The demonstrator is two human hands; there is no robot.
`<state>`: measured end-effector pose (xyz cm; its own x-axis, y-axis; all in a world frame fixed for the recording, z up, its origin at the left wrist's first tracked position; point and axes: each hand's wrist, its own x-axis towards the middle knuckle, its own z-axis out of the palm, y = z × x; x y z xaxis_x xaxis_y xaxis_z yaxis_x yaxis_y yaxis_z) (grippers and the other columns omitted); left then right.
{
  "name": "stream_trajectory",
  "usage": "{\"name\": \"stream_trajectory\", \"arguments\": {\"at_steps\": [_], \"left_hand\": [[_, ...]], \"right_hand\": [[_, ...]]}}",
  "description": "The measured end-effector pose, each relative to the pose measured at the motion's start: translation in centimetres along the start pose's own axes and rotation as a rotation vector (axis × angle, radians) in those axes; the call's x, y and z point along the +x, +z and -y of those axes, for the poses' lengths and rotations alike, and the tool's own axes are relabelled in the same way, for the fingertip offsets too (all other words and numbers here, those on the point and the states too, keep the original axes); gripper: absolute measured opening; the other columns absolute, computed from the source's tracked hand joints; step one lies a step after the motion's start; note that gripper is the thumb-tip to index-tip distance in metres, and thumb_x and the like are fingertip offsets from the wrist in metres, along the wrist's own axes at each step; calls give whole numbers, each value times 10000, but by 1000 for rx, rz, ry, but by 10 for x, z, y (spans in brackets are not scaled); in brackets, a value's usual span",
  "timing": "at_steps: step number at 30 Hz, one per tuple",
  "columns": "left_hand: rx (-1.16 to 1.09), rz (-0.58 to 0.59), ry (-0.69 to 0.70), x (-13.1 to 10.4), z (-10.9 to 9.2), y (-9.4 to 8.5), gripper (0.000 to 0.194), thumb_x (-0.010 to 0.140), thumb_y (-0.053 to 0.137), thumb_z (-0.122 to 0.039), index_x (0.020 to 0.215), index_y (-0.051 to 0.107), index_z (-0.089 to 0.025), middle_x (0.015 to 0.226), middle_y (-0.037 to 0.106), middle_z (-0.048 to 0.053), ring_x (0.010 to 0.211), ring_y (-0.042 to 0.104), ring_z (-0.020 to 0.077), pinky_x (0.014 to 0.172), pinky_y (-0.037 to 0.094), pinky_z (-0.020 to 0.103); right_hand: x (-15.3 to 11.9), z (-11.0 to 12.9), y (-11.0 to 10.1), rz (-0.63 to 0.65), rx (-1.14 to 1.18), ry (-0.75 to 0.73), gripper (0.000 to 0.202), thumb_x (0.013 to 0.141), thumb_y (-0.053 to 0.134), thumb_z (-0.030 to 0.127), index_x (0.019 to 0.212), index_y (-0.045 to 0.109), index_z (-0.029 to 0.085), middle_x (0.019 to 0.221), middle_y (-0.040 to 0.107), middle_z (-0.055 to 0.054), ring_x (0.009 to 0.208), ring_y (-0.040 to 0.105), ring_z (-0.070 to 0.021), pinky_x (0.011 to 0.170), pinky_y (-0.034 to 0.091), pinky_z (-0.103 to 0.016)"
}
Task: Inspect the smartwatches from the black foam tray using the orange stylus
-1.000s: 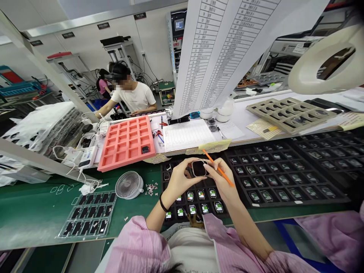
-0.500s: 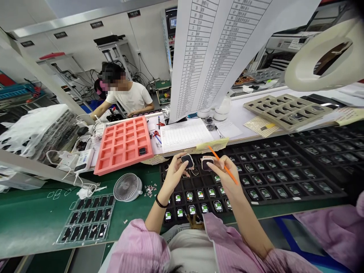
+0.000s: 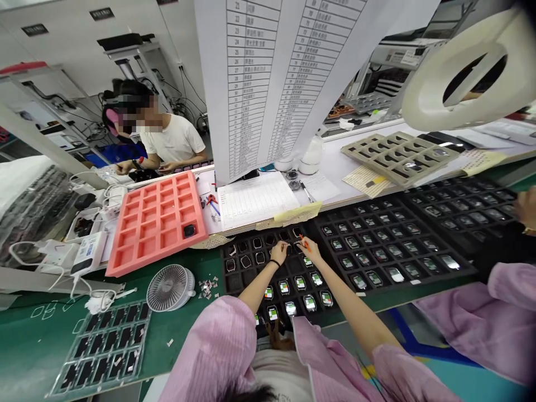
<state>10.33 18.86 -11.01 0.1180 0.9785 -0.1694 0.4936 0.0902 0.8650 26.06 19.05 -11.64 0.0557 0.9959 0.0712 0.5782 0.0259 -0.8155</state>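
At the near edge of the worktop (image 3: 190,329), centre, lies a black tray (image 3: 247,279); its nearer rows carry watch units (image 3: 310,302) with lit green-and-white screens; toward the near left corner sits a clear tray (image 3: 58,374) of black pieces. Over the black tray's farther rows are both hands; the left hand (image 3: 280,253) has its fingertips drawn together at a dark piece (image 3: 288,250), though whether it is gripped cannot be told; the right hand (image 3: 310,250), just beside it, is closed on an orange stick (image 3: 306,244). Left of the black tray stands a round fan (image 3: 170,286), small scraps (image 3: 208,287) between them; to the right, a second black tray (image 3: 387,283) holds more units; a co-worker's hand (image 3: 526,209) is toward the right end. Beyond the worktop's far edge, a white shelf (image 3: 335,162) bears a pink tray (image 3: 144,220) and a printed sheet (image 3: 257,198); farther back is a person in a white shirt (image 3: 173,138).
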Motion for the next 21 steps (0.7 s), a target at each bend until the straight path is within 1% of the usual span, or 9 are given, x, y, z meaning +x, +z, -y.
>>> {"name": "stream_trajectory", "arguments": {"at_steps": [3, 5, 8, 11, 13, 15, 17, 19, 21], "left_hand": [[85, -4, 45, 2, 4, -2, 187, 891, 583, -268, 1017, 630, -139, 1089, 618, 91, 1045, 584, 208, 960, 465, 438], [135, 2, 63, -6, 11, -13, 111, 859, 584, -164, 945, 652, -144, 1087, 607, 101, 1101, 556, 216, 1015, 423, 423], [202, 8, 58, -35, 31, -44, 182, 812, 535, -43, 870, 657, -165, 1039, 607, 78, 1067, 567, 191, 1002, 432, 371], [269, -17, -16, -77, 59, -83, 204, 789, 512, -14, 838, 645, -161, 940, 612, 51, 881, 606, 155, 888, 485, 325], [309, -52, -84, -106, 78, -106, 201, 778, 503, -6, 812, 636, -152, 881, 610, 43, 783, 606, 136, 821, 497, 299], [339, -96, -145, -134, 93, -123, 193, 786, 489, -20, 809, 629, -151, 862, 610, 41, 725, 603, 128, 781, 503, 293], [358, -139, -187, -158, 105, -133, 187, 802, 471, -50, 817, 625, -154, 851, 612, 45, 717, 613, 137, 764, 510, 299], [365, -172, -209, -178, 115, -136, 180, 807, 463, -76, 820, 623, -157, 858, 619, 55, 739, 631, 155, 770, 519, 312], [362, -196, -211, -194, 122, -136, 172, 810, 463, -103, 827, 624, -162, 881, 628, 66, 787, 647, 173, 795, 525, 324]], "right_hand": [[-2, -12, 4, -11, -104, 12, 394, 936, 431, 493, 667, 464, 206, 601, 516, 27, 533, 500, -122, 571, 415, -262], [-12, -21, 4, -25, -174, 19, 386, 965, 322, 469, 710, 472, 221, 656, 572, -35, 609, 568, -173, 604, 424, -283], [-34, -33, 2, -16, -274, 37, 386, 980, 242, 408, 786, 508, 207, 704, 614, -103, 679, 623, -237, 617, 431, -310], [-50, -41, 5, 10, -350, 49, 385, 980, 231, 333, 856, 556, 167, 715, 643, -141, 708, 651, -265, 627, 457, -331], [-54, -41, 9, 18, -382, 23, 390, 979, 220, 282, 945, 581, 137, 821, 679, -189, 834, 666, -297, 700, 486, -374], [-53, -38, 15, 30, -398, -48, 375, 975, 244, 258, 1079, 580, 129, 1072, 674, -226, 1087, 608, -323, 856, 475, -440], [-51, -33, 21, 62, -406, -136, 359, 968, 298, 258, 1202, 551, 159, 1314, 587, -184, 1306, 458, -303, 1019, 391, -481], [-49, -32, 26, 105, -414, -201, 367, 957, 345, 261, 1264, 526, 175, 1410, 523, -139, 1386, 365, -279, 1104, 307, -492], [-50, -32, 28, 137, -429, -226, 376, 948, 355, 254, 1266, 528, 150, 1398, 533, -155, 1388, 366, -293, 1122, 273, -522]]}}
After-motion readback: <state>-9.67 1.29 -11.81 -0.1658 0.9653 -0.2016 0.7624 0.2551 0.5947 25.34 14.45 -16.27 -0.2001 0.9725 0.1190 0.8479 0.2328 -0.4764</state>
